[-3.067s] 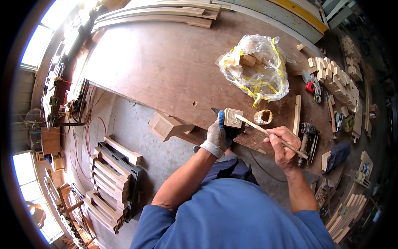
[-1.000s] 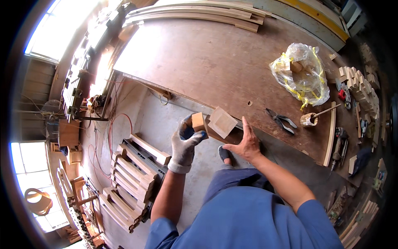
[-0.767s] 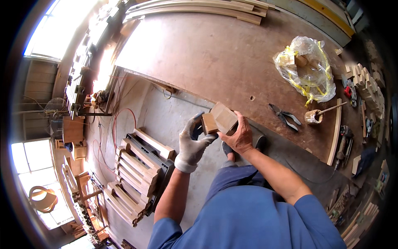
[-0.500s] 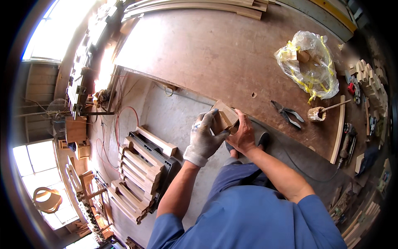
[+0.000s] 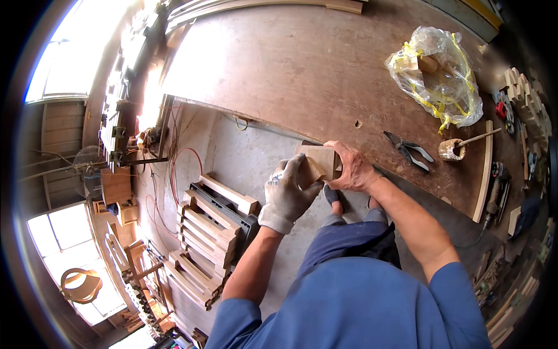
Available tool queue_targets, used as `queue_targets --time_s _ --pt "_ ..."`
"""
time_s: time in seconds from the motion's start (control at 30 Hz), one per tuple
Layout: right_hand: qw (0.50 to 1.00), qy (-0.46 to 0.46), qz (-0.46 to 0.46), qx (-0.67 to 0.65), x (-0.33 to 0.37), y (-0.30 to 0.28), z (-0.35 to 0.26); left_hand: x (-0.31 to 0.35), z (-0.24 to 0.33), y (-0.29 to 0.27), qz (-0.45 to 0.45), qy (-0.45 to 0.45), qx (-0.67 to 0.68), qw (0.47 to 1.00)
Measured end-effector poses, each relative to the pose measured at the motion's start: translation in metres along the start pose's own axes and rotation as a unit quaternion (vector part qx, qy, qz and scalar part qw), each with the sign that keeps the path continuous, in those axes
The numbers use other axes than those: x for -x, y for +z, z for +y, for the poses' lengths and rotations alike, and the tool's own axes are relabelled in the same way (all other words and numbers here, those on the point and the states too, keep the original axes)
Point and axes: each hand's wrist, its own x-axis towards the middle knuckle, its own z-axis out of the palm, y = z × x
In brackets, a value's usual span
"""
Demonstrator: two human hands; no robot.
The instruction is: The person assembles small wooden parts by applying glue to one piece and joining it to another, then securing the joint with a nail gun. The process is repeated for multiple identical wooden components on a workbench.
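Right of stacked slats (image 5: pixel 218 216), the gloved left hand (image 5: pixel 288 198) grips a wooden block (image 5: pixel 312 170) against a larger wooden piece (image 5: pixel 318 153) at the edge of the surface (image 5: pixel 279 70), the bare right hand (image 5: pixel 356 168) curled around that piece's end, pliers (image 5: pixel 401 146) farther right.

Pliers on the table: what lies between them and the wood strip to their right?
In the head view, a cup with a stick sits on the table between the pliers and the wood strip.

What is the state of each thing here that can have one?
Left hand: gloved, gripping small wooden block.
Right hand: bare, curved around larger wooden piece.
Pliers: handles spread.
Container: open, stick inside.
Plastic bag: crumpled, wood inside.
Wooden slats: stacked.
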Motion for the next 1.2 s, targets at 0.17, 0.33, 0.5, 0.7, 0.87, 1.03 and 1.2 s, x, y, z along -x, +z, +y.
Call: queue_targets --time_s 0.17,0.33,0.5,0.7,0.87,1.03,1.2 --pt "1.0 -0.021 -0.016 0.008 -0.001 -0.001 0.003 0.013 0.003 0.0 0.001 -0.01 0.005 1.0" --pt "0.998 0.023 0.016 0.049 0.011 0.012 -0.011 0.016 0.001 -0.003 -0.002 -0.008 0.028 1.0" --pt "0.998 0.018 0.0 0.065 0.029 -0.006 -0.012 0.023 0.004 0.001 -0.032 0.016 0.068 0.997" --pt "0.998 0.017 -0.032 0.051 0.035 -0.033 -0.006 0.025 0.017 0.006 -0.063 0.037 0.063 0.995" --pt "0.999 0.013 -0.001 0.043 0.052 -0.037 0.002 0.026 0.024 0.012 -0.088 0.062 0.084 0.991" --pt "0.999 0.018 0.025 0.021 0.06 -0.031 0.009 0.025 0.03 0.02 -0.061 0.067 0.129 0.988" --pt "0.999 0.051 0.002 -0.001 0.06 -0.028 0.006 0.022 0.023 0.017 -0.057 0.088 0.112 0.988"
